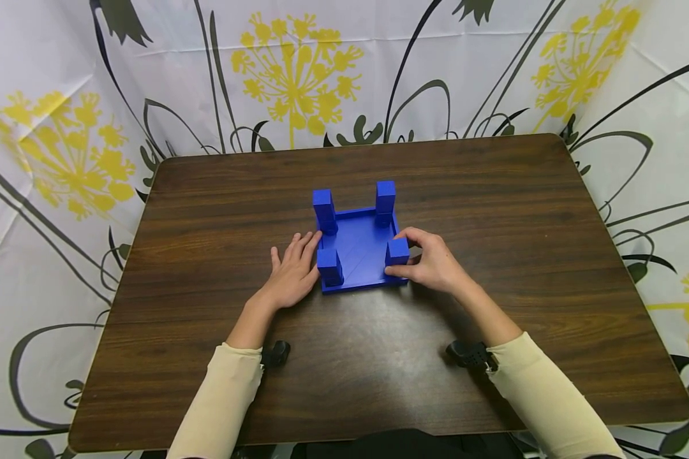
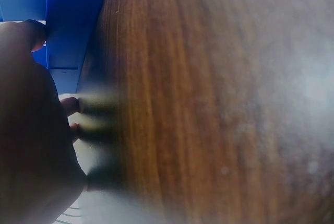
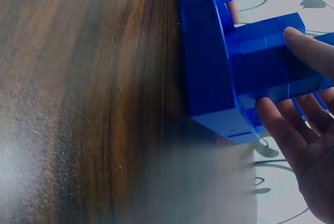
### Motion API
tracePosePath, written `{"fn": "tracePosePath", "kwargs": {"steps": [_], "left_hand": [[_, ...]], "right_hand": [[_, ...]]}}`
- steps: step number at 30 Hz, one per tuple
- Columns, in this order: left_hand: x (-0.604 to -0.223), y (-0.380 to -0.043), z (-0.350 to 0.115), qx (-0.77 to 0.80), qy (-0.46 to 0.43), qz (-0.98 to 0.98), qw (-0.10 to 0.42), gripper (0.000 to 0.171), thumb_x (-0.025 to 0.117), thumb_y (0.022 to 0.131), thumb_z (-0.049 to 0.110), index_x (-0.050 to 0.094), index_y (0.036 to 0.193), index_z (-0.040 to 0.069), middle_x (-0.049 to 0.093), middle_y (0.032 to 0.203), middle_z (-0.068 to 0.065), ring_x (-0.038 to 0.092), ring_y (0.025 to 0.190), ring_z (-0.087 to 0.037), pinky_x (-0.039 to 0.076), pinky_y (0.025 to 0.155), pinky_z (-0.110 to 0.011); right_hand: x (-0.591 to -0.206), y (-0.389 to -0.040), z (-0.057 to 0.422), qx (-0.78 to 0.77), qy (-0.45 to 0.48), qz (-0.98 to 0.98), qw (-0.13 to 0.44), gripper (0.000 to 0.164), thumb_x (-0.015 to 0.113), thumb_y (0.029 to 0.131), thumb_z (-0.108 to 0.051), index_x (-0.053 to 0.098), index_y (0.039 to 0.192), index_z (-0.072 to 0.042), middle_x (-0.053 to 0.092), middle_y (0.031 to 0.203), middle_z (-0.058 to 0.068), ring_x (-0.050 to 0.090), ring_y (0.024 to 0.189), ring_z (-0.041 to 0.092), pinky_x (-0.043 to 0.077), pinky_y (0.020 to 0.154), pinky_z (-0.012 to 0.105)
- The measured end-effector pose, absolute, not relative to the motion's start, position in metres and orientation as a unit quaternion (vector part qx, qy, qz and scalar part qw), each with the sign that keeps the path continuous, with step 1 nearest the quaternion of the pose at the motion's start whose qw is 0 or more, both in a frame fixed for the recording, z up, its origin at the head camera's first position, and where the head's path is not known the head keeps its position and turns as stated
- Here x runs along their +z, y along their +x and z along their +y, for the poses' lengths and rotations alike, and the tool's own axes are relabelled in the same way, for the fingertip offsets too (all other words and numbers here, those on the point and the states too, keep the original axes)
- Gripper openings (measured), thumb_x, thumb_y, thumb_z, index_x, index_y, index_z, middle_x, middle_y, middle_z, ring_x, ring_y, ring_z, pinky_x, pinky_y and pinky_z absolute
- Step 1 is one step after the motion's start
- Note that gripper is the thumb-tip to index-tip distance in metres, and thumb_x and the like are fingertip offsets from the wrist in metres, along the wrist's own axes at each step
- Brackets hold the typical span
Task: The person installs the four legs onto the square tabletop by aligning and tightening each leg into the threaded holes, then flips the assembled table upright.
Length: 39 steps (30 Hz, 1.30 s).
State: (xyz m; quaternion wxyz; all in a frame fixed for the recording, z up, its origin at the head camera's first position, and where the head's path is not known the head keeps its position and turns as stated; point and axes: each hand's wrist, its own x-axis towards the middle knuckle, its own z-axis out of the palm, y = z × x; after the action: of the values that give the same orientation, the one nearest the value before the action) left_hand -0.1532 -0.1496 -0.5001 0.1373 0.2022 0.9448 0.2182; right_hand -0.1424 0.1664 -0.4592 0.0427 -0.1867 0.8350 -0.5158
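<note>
A square blue tray-like base (image 1: 360, 250) with a low rim lies on the table, with a blue block post standing upright at each corner. My right hand (image 1: 434, 262) pinches the near right post (image 1: 398, 252) between thumb and fingers; the right wrist view shows the thumb on one side of this post (image 3: 261, 67) and fingers on the other. Against the base's left side rests my left hand (image 1: 291, 273), its fingers spread on the tabletop and reaching the rim beside the near left post (image 1: 330, 268). In the left wrist view the left hand (image 2: 31, 130) is dark.
The far left post (image 1: 324, 210) and far right post (image 1: 385, 199) rise from the back corners. Brown wood-grain table (image 1: 218, 210) surrounds the base. A white cloth (image 1: 344, 76) with yellow and grey plant prints hangs behind the table.
</note>
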Motion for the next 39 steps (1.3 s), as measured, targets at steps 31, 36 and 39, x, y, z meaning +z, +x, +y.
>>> {"fn": "tracePosePath", "kwargs": {"steps": [31, 36, 39], "left_hand": [[-0.493, -0.153, -0.147, 0.203, 0.212, 0.942, 0.166, 0.066, 0.03, 0.104, 0.035, -0.003, 0.159, 0.022, 0.003, 0.164, -0.01, -0.008, 0.149, -0.031, -0.011, 0.105, -0.069], [-0.498, -0.153, -0.147, 0.197, 0.21, 0.943, 0.168, 0.068, 0.031, 0.102, 0.033, -0.006, 0.159, 0.023, 0.001, 0.164, -0.01, -0.01, 0.149, -0.03, -0.011, 0.106, -0.069], [-0.5, -0.153, -0.148, 0.196, 0.206, 0.943, 0.172, 0.069, 0.031, 0.102, 0.033, -0.007, 0.158, 0.025, -0.001, 0.164, -0.008, -0.012, 0.149, -0.029, -0.012, 0.106, -0.068]], "right_hand": [[-0.468, -0.124, 0.154, -0.52, -0.106, 0.846, -0.053, 0.042, 0.091, 0.067, -0.009, 0.063, 0.098, -0.005, 0.064, 0.092, 0.006, 0.063, 0.086, 0.022, 0.057, 0.066, 0.031], [-0.472, -0.121, 0.15, -0.528, -0.095, 0.84, -0.079, 0.042, 0.091, 0.067, -0.007, 0.064, 0.098, -0.004, 0.064, 0.092, 0.006, 0.063, 0.088, 0.019, 0.057, 0.067, 0.034], [-0.473, -0.119, 0.148, -0.537, -0.091, 0.834, -0.09, 0.041, 0.091, 0.066, -0.006, 0.064, 0.097, -0.003, 0.064, 0.092, 0.007, 0.064, 0.088, 0.019, 0.057, 0.068, 0.032]]}}
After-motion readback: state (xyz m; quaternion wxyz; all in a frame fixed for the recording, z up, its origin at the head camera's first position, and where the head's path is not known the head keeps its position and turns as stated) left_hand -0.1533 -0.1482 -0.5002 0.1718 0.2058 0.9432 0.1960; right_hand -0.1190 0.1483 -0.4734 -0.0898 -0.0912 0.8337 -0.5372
